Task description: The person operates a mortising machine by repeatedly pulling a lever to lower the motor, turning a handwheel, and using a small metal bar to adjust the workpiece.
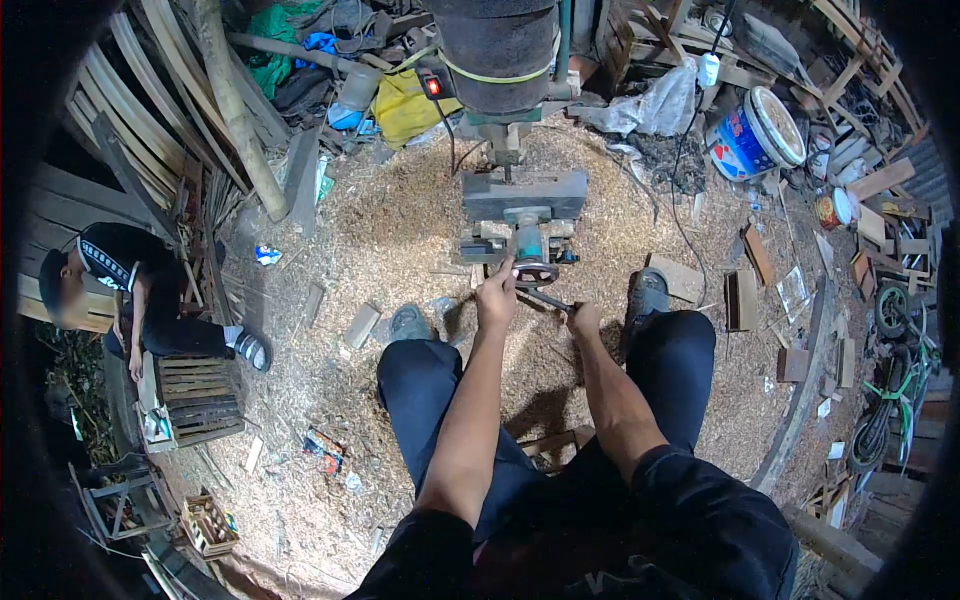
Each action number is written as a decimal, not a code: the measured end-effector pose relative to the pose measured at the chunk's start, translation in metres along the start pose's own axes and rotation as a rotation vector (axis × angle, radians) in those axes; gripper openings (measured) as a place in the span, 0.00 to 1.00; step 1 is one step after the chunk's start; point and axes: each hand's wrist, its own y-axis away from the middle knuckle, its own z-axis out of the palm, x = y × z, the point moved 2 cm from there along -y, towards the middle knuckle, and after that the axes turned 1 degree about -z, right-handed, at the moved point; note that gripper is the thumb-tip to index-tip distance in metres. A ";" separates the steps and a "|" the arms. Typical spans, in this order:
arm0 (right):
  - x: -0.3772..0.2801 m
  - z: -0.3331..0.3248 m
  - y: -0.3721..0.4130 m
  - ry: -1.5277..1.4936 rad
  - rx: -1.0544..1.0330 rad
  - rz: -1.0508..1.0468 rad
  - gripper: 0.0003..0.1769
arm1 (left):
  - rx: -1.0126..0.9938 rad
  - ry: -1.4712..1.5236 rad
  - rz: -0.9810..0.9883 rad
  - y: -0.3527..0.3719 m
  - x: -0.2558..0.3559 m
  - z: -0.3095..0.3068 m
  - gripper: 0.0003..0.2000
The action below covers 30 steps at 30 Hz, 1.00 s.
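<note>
Left fingers point(508, 268) at handwheel point(545, 275), grip unclear; right fingers point(576, 313) holding rod point(546, 299); shavings point(395, 208) across floor point(285, 400).

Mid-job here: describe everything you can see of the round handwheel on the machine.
The handwheel is dark and round, with a shiny rim that looks like metal. It is mounted at the near end of the machine's green part and, seen at a slant, appears as a flattened oval. The left hand is at its left edge, a finger apparently on the rim. A dark bar held by the right hand passes just below; whether it touches the wheel is unclear.
</note>
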 end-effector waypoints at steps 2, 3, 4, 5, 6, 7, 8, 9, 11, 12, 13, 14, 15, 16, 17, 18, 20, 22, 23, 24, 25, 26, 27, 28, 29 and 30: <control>0.019 0.022 -0.007 0.063 0.019 0.064 0.12 | 0.005 -0.033 0.017 -0.003 -0.011 0.005 0.18; 0.015 0.019 -0.005 0.073 -0.056 0.084 0.13 | 0.004 -0.051 0.028 -0.004 -0.016 0.007 0.19; 0.005 0.008 -0.001 0.084 -0.130 0.103 0.14 | 0.009 -0.032 0.033 -0.004 -0.017 0.007 0.18; -0.005 -0.003 0.002 0.095 -0.204 0.122 0.17 | 0.015 -0.012 0.040 -0.004 -0.017 0.007 0.18; -0.011 -0.013 0.005 0.116 -0.211 0.142 0.16 | 0.021 0.011 0.046 -0.003 -0.015 0.007 0.18; -0.018 -0.024 0.006 0.136 -0.215 0.156 0.16 | 0.021 0.020 0.029 -0.002 -0.013 0.007 0.17; -0.029 -0.034 0.006 0.154 -0.217 0.166 0.16 | 0.015 0.012 0.049 -0.004 -0.009 0.005 0.16; -0.039 -0.042 0.006 0.171 -0.221 0.176 0.16 | 0.010 0.002 0.069 -0.007 -0.011 0.006 0.16; -0.058 -0.054 0.006 0.204 -0.226 0.195 0.16 | -0.053 -0.001 -0.017 -0.009 -0.001 0.000 0.16; -0.066 -0.058 0.004 0.222 -0.227 0.204 0.16 | -0.039 0.046 0.013 -0.010 0.013 -0.007 0.16; -0.077 -0.061 -0.001 0.160 -0.016 0.150 0.14 | -0.026 0.094 0.044 -0.013 0.027 -0.015 0.16; -0.087 -0.067 -0.013 0.083 0.075 0.103 0.15 | -0.012 0.142 0.077 -0.018 0.041 -0.024 0.16; -0.101 -0.077 -0.027 0.005 0.164 0.055 0.17 | -0.009 0.140 0.074 -0.025 0.056 -0.037 0.15; -0.128 -0.100 -0.033 -0.090 0.206 -0.003 0.17 | 0.118 0.182 0.180 -0.039 0.059 -0.038 0.13; -0.155 -0.124 -0.040 -0.187 0.247 -0.061 0.18 | 0.061 0.333 0.158 -0.048 0.076 -0.055 0.16; -0.171 -0.136 -0.059 -0.248 0.380 -0.202 0.17 | 0.138 0.304 0.272 -0.053 0.103 -0.076 0.16; -0.216 -0.174 -0.080 -0.401 0.517 -0.437 0.17 | 0.307 0.229 0.464 -0.070 0.153 -0.110 0.16; -0.283 -0.241 -0.072 -0.508 0.524 -0.596 0.17 | 0.362 0.208 0.565 -0.072 0.225 -0.147 0.16; -0.305 -0.261 -0.082 -0.450 0.652 -0.744 0.16 | 0.453 0.143 0.710 -0.082 0.251 -0.158 0.18; -0.331 -0.280 -0.080 -0.603 0.610 -0.726 0.16 | 0.553 0.093 0.856 -0.092 0.276 -0.166 0.21; -0.352 -0.296 -0.088 -0.597 0.625 -0.743 0.18 | 0.654 0.040 1.004 -0.102 0.301 -0.172 0.24; -0.371 -0.310 -0.095 -0.617 0.635 -0.743 0.18 | 0.655 0.028 0.992 -0.109 0.322 -0.174 0.27; -0.390 -0.323 -0.106 -0.628 0.624 -0.743 0.19 | 0.703 -0.075 1.013 -0.118 0.338 -0.173 0.28; -0.406 -0.334 -0.112 -0.640 0.613 -0.745 0.21 | 0.752 -0.179 1.030 -0.129 0.353 -0.171 0.29; -0.420 -0.340 -0.115 -0.671 0.568 -0.748 0.22 | 0.712 -0.194 1.031 -0.145 0.358 -0.165 0.27; -0.436 -0.347 -0.116 -0.701 0.524 -0.752 0.24 | 0.770 -0.265 1.046 -0.150 0.358 -0.161 0.23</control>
